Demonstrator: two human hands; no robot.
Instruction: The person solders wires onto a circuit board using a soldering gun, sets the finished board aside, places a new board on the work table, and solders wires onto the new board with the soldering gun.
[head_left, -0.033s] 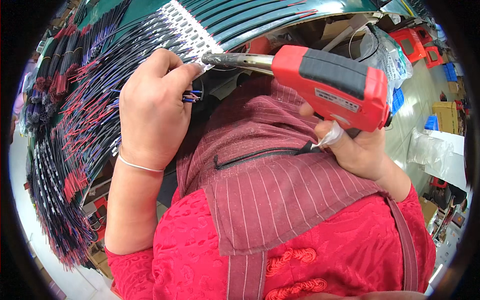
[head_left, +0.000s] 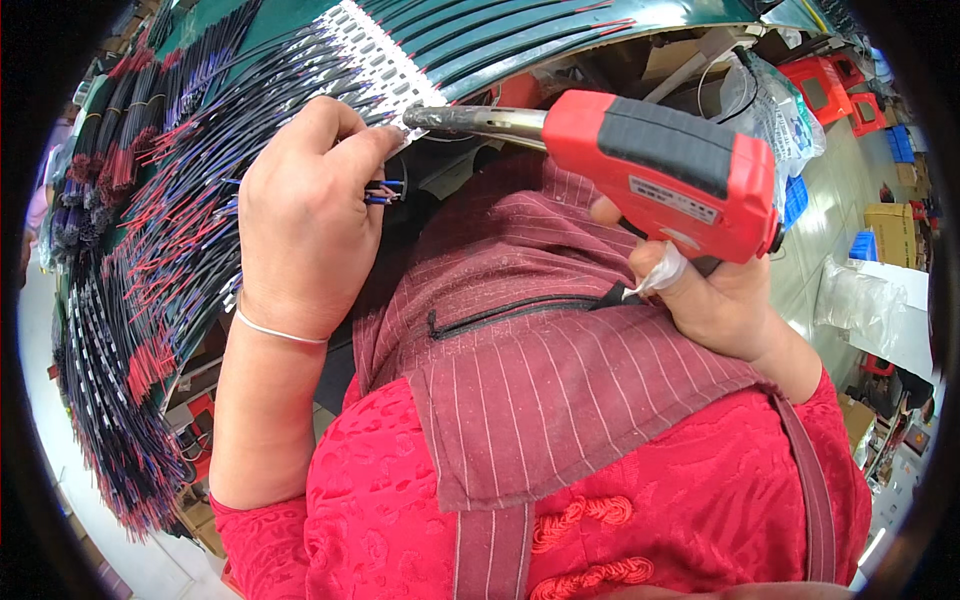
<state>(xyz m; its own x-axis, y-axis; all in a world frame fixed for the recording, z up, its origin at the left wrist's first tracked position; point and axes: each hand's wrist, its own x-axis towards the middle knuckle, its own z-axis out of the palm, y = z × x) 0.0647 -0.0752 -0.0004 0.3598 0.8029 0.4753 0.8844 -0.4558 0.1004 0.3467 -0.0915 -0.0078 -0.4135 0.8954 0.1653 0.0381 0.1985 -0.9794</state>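
Observation:
My left hand [head_left: 305, 205] is closed, thumb and forefinger pinched at the near corner of a white panel [head_left: 385, 75]. What lies between the fingertips is too small to make out. Blue-tipped wire ends [head_left: 385, 192] poke out under that hand. In my right hand [head_left: 715, 300] is a red and black pistol-shaped tool [head_left: 660, 160], gripped by its handle. Its long metal nozzle [head_left: 470, 121] points left, the dark tip beside my left fingertips at the panel corner. White wrapping [head_left: 662, 270] covers part of a right-hand finger. Black wires [head_left: 210, 150] with red and blue ends fan out leftward from the panel.
Bundled wires [head_left: 125, 120] lie at the far left, and more wires [head_left: 110, 400] hang over the table's left edge. The green table [head_left: 690, 12] runs along the top. Right of me are red bins [head_left: 815, 88], a clear plastic bag [head_left: 780, 110] and a cardboard box [head_left: 890, 235].
One finger of my right hand, under the tool's body, has shifted slightly to the left. Otherwise the hands, tool and panel stay in place.

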